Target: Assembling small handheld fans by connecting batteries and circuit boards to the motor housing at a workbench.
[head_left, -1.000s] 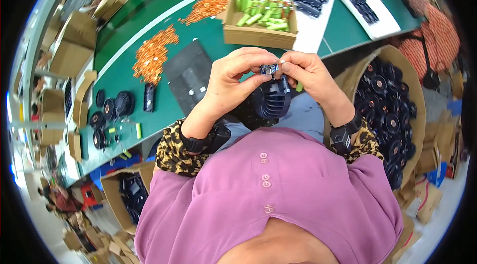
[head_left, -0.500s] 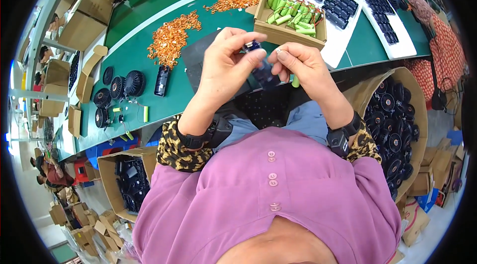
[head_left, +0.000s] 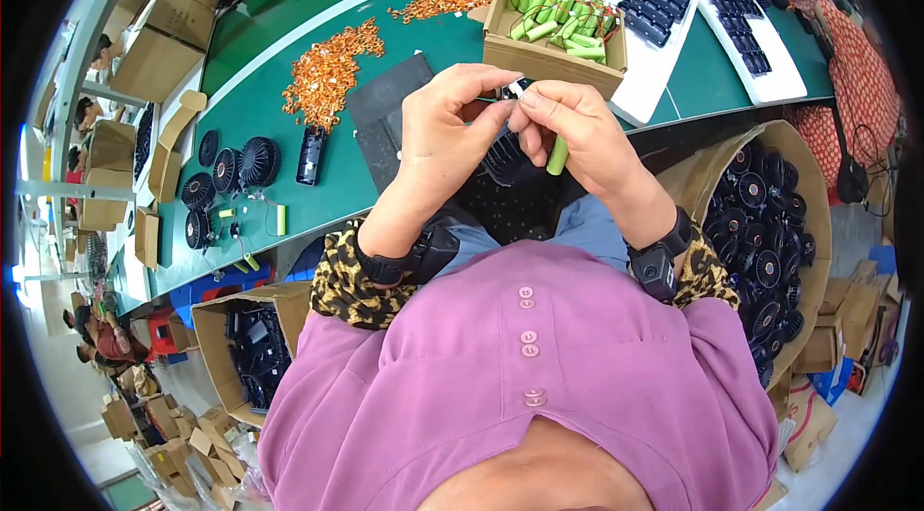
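Over the table's front edge, my left hand (head_left: 445, 126) is closed on a dark blue handheld fan (head_left: 505, 161). The fan's ribbed round head hangs below my fingers, and most of its handle is hidden. My right hand (head_left: 576, 131) pinches a small white piece (head_left: 517, 90), perhaps a connector, against the handle's upper end. A green cylindrical battery (head_left: 557, 156) sticks out under my right fingers; whether they grip it or it hangs by a wire is hidden. The fingertips of both hands touch or nearly touch.
A cardboard box (head_left: 553, 64) of green batteries stands just beyond my hands. Orange small parts (head_left: 332, 71) lie heaped left of a black mat (head_left: 375, 116). Fan heads (head_left: 258, 162) and a dark casing (head_left: 310, 157) lie at left. White trays (head_left: 645, 92) and a big carton (head_left: 688, 179) are at right.
My hands have come together, bringing the white piece to the fan's handle. The fan has turned, showing its ribbed head. More of the green battery shows below my right hand.
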Demonstrator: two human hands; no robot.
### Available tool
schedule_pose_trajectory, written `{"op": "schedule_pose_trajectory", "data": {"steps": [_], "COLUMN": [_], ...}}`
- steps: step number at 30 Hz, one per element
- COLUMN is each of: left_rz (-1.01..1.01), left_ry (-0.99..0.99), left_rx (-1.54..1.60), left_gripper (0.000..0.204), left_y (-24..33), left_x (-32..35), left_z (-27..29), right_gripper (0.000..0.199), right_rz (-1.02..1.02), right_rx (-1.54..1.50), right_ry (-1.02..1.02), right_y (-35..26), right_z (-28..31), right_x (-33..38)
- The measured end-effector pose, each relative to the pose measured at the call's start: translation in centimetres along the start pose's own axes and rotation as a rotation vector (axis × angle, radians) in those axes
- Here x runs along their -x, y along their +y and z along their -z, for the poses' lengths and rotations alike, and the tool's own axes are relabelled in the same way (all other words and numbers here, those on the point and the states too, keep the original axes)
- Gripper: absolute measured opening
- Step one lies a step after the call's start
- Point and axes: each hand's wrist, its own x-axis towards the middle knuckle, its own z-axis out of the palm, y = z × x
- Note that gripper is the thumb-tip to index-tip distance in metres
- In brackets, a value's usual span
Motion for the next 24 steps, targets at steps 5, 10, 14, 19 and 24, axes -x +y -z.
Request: {"op": "schedule_pose_trajectory", "data": {"steps": [5, 10, 14, 19, 24], "left_rz": [-0.035, -0.161, -0.309, -0.295, -0.333], "left_ry": [0.053, 0.073, 0.096, 0.062, 0.105], "left_rx": [-0.047, -0.243, -0.384, -0.371, -0.416], "left_gripper": [0.026, 0.025, 0.025, 0.027, 0.031], "left_y": [0.5, 0.6, 0.5, 0.7, 0.5], "left_x": [-0.1, -0.1, 0.1, 0.2, 0.7], "left_z": [-0.3, -0.5, -0.5, -0.3, -0.9], "right_gripper": [0.028, 0.027, 0.026, 0.026, 0.025], "right_rz": [-0.006, -0.031, -0.045, -0.017, -0.02], "right_rx": [-0.018, -0.147, -0.247, -0.207, -0.195], "right_ry": [0.002, -0.016, -0.045, -0.056, -0.04], "right_y": [0.1, 0.2, 0.4, 0.9, 1.3], "right_z": [0.2, 0.2, 0.1, 0.2, 0.2], "right_x": [0.1, 0.3, 0.3, 0.3, 0.4]}}
